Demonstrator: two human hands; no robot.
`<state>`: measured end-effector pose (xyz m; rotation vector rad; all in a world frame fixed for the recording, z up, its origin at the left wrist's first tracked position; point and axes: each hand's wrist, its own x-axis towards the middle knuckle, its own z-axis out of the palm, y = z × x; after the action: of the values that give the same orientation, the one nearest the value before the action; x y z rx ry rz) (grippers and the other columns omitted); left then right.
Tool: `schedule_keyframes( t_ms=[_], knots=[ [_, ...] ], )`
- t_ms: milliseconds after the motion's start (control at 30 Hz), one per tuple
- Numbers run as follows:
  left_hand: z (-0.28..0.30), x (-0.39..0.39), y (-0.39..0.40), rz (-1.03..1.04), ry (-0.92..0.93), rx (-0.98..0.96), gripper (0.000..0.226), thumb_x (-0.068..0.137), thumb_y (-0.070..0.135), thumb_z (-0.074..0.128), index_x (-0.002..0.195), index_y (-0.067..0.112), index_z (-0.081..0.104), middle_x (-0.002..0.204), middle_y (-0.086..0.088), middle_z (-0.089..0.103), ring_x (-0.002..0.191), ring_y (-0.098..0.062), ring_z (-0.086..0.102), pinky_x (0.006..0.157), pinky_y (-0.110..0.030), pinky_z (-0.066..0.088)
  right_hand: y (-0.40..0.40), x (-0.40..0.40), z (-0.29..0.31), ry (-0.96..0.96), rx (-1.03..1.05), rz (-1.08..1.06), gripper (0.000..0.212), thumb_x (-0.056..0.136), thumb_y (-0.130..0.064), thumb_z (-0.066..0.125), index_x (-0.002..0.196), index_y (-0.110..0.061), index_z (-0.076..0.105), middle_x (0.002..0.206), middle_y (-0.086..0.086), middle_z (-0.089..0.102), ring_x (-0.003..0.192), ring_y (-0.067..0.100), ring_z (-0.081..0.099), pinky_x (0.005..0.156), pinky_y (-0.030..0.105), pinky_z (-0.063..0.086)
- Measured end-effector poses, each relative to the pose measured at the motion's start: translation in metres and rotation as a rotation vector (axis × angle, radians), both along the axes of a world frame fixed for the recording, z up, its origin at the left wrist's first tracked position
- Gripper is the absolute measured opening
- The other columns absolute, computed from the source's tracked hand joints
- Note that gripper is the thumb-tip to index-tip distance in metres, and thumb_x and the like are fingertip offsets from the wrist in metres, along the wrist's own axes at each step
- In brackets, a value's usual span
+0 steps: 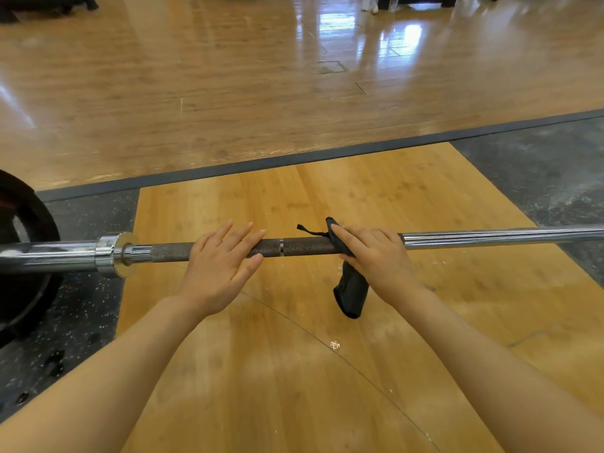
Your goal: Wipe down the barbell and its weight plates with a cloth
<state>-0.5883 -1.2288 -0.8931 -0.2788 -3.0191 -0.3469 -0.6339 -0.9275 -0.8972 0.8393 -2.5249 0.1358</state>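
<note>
No readable writing. Barbell spans wooden floor; weight plate cut off left. Left hand flat, fingers straight on knurling. Right hand clamps black cloth around bar, grip partly hidden.

The barbell lay crosswise above the platform; weight plates sat at its left end, the cloth draped right of centre.
</note>
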Motion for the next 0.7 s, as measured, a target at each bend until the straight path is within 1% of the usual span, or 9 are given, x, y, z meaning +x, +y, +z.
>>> schedule_keyframes(
  t_ms=[67,133,233,267,333,400,500,600,700],
  knots=[
    [0.002,0.002,0.000,0.007,-0.016,-0.002,0.066,0.093,0.067,0.000,0.148,0.044,0.028,0.156,0.013,0.030,0.148,-0.015,0.012,0.114,-0.041,0.010,0.004,0.000,0.010,-0.078,-0.047,0.055,0.050,0.080,-0.013,0.078,0.127,-0.010,0.063,0.113,0.005,0.070,0.091,0.027,0.068,0.077,0.038,0.050],
    [0.006,0.003,0.002,0.014,-0.046,-0.009,0.067,0.091,0.067,0.000,0.148,0.043,0.028,0.156,0.013,0.028,0.148,-0.016,0.011,0.115,-0.041,0.010,0.009,0.001,0.021,-0.141,-0.108,0.075,0.046,0.078,-0.005,0.078,0.123,-0.005,0.065,0.104,0.007,0.072,0.084,0.029,0.068,0.075,0.040,0.051],
    [0.015,0.004,0.005,0.032,-0.123,-0.035,0.073,0.086,0.069,-0.004,0.149,0.044,0.024,0.158,0.014,0.025,0.148,-0.016,0.011,0.116,-0.040,0.009,0.018,0.010,0.036,-0.180,-0.158,0.024,0.039,0.087,-0.009,0.070,0.125,-0.006,0.063,0.089,0.006,0.071,0.080,0.029,0.067,0.084,0.042,0.051],
    [0.019,0.004,0.006,0.044,-0.158,-0.039,0.075,0.085,0.069,-0.005,0.150,0.044,0.023,0.158,0.014,0.023,0.148,-0.017,0.011,0.117,-0.040,0.009,0.022,0.015,0.042,-0.230,-0.168,-0.009,0.039,0.092,-0.013,0.065,0.130,-0.010,0.060,0.091,0.005,0.070,0.083,0.029,0.066,0.083,0.040,0.051],
    [0.026,0.006,0.012,0.079,-0.233,-0.049,0.074,0.085,0.069,-0.004,0.151,0.044,0.019,0.160,0.012,0.020,0.149,-0.019,0.009,0.118,-0.041,0.007,0.030,0.024,0.052,-0.361,-0.190,-0.106,0.042,0.099,-0.024,0.054,0.141,-0.022,0.050,0.104,0.001,0.068,0.093,0.027,0.062,0.075,0.041,0.051],
    [0.032,0.013,0.018,0.113,-0.284,-0.077,0.072,0.087,0.069,-0.006,0.151,0.044,0.013,0.161,0.009,0.014,0.149,-0.021,0.005,0.119,-0.044,0.005,0.041,0.032,0.060,-0.405,-0.266,-0.179,0.043,0.100,-0.029,0.051,0.143,-0.030,0.045,0.112,-0.001,0.066,0.098,0.024,0.062,0.071,0.041,0.052],
    [0.040,0.032,0.028,0.127,-0.326,-0.112,0.069,0.088,0.069,-0.007,0.151,0.046,0.007,0.163,0.010,0.004,0.150,-0.022,-0.002,0.119,-0.050,0.001,0.059,0.037,0.072,-0.487,-0.465,-0.236,0.042,0.100,-0.028,0.051,0.141,-0.031,0.045,0.111,-0.004,0.067,0.098,0.021,0.063,0.068,0.030,0.044],
    [0.053,0.049,0.038,0.142,-0.341,-0.136,0.068,0.087,0.067,-0.003,0.151,0.047,0.006,0.163,0.010,0.000,0.150,-0.022,-0.003,0.119,-0.053,0.000,0.076,0.036,0.086,-0.621,-0.606,-0.254,0.038,0.101,-0.024,0.049,0.138,-0.030,0.046,0.105,-0.008,0.062,0.100,0.018,0.060,0.073,0.029,0.044],
    [0.077,0.056,0.051,0.114,-0.342,-0.180,0.069,0.085,0.069,-0.005,0.151,0.049,0.004,0.163,0.010,0.001,0.150,-0.022,0.000,0.118,-0.054,0.001,0.092,0.036,0.101,-0.692,-0.683,-0.241,0.034,0.102,-0.020,0.047,0.135,-0.027,0.047,0.109,-0.010,0.057,0.100,0.012,0.055,0.076,0.027,0.045]
  ],
)
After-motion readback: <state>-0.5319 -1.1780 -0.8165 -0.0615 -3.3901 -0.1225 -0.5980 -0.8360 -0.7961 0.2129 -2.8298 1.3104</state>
